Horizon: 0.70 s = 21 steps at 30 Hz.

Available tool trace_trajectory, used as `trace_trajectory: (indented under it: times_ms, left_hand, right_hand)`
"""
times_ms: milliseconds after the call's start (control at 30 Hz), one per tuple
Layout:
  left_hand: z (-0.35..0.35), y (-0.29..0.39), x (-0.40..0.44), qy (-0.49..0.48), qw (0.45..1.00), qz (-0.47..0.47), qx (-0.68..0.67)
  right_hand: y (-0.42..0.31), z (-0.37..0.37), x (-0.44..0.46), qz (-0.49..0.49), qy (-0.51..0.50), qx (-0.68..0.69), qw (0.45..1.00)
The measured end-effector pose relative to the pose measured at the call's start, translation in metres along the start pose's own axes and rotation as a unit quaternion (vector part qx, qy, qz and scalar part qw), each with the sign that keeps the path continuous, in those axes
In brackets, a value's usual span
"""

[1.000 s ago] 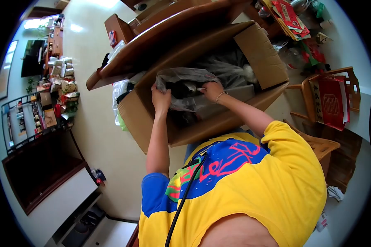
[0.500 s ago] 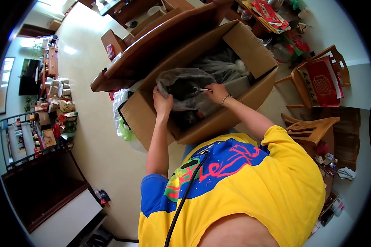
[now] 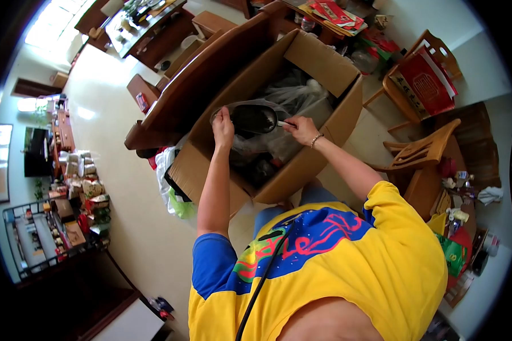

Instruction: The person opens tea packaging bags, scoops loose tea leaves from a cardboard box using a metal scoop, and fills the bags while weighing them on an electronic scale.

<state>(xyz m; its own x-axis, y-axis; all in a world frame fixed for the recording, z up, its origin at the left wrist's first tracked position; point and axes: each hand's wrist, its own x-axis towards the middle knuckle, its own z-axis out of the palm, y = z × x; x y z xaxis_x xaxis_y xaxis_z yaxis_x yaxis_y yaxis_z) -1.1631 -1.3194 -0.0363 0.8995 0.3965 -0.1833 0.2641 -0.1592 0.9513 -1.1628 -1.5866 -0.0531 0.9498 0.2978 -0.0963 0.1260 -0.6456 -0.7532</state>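
My right hand (image 3: 303, 131) is closed round the handle of a metal scoop (image 3: 275, 117). The scoop is level over the cardboard box (image 3: 324, 133), filled with dark loose material (image 3: 250, 119) whose kind I cannot make out. My left hand (image 3: 223, 126) is closed on the rim of a clear plastic bag (image 3: 246, 146), left of the scoop's front end. The bag hangs inside the box and the scoop sits at its mouth. Another clear plastic bag (image 3: 298, 91) lies bunched farther back in the box. Darker items low in the box are hard to tell apart.
A curved wooden bench back (image 3: 182, 94) stands right behind the box. To the right are wooden chairs (image 3: 418, 145), one bearing a red bag (image 3: 426, 85). A white and green plastic bag (image 3: 173, 187) lies on the floor by the box's left side.
The scoop has come up from inside the bag with dark material in it, held by my right hand. My left hand stays at the bag's rim. The view has shifted somewhat.
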Motion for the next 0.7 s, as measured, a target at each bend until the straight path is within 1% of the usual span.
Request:
trace_trajectory:
  times_ms: [33,100,133,167,233,300,333,367,400,433,533,567,633,700]
  left_hand:
    - [0.002,-0.001,0.004,-0.010,1.000,0.003,0.002]
    - [0.009,-0.006,0.011,-0.035,0.991,-0.065,-0.110]
    - [0.009,-0.008,0.013,-0.061,0.988,-0.074,-0.123]
    - [0.013,-0.011,0.017,-0.078,0.976,-0.081,-0.186]
    - [0.020,-0.003,0.012,-0.086,0.950,-0.128,-0.272]
    - [0.031,0.002,0.008,-0.094,0.953,-0.141,-0.252]
    - [0.036,-0.007,0.012,-0.118,0.950,-0.135,-0.255]
    - [0.046,0.002,0.007,-0.115,0.947,-0.149,-0.261]
    - [0.054,0.010,0.002,-0.141,0.944,-0.148,-0.258]
    - [0.064,0.004,0.008,-0.164,0.937,-0.147,-0.270]
    - [0.099,0.026,-0.007,-0.242,0.922,-0.105,-0.284]
    - [0.109,0.040,-0.014,-0.232,0.933,-0.104,-0.255]
    - [0.139,0.063,-0.034,-0.267,0.926,-0.102,-0.246]
    - [0.173,0.081,-0.059,-0.310,0.923,-0.070,-0.219]
  right_hand:
    - [-0.004,-0.002,-0.003,0.007,0.008,0.001,1.000]
    - [-0.007,-0.005,-0.015,0.031,0.002,-0.007,0.999]
    - [-0.008,-0.007,-0.021,0.041,0.009,-0.005,0.999]
    - [-0.008,-0.010,-0.028,0.050,0.024,0.000,0.998]
    - [-0.004,-0.011,-0.042,0.069,0.050,0.005,0.996]
    - [0.006,-0.017,-0.055,0.043,0.072,-0.014,0.996]
    - [0.007,-0.023,-0.065,0.051,0.072,-0.015,0.996]
    - [0.005,-0.029,-0.074,0.063,0.077,-0.017,0.995]
    - [0.008,-0.035,-0.084,0.049,0.105,-0.032,0.993]
    - [0.013,-0.039,-0.095,0.038,0.134,-0.049,0.989]
    - [0.030,-0.055,-0.125,0.040,0.207,-0.032,0.977]
    - [0.027,-0.060,-0.136,0.033,0.234,-0.018,0.972]
    - [0.031,-0.076,-0.163,0.071,0.253,-0.001,0.965]
    - [0.038,-0.097,-0.200,0.082,0.294,0.010,0.952]
